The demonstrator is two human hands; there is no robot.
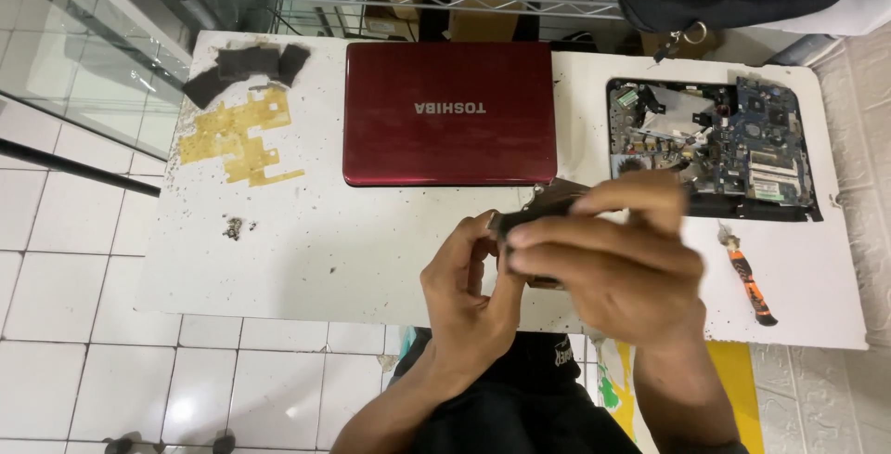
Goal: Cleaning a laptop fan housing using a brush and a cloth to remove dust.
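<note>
Hands meeting over table's near edge: my left hand pinching from below, my right hand clamping from above on small dark part, mostly hidden, blurred. Risking, I judge, part slipping onto tiled floor since I'm holding it past white table. Orange screwdriver lying right; beyond, red laptop sitting closed, opened chassis exposing boards.

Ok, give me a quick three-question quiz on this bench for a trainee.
1. True or false: the red laptop is shut.
2. What lies right of the opened laptop base, lower down? A) screwdriver B) scissors C) tape
3. How many hands grip the dark part?

Key: 1 true. 2 A, the screwdriver. 3 two, the left hand and the right hand.
</note>
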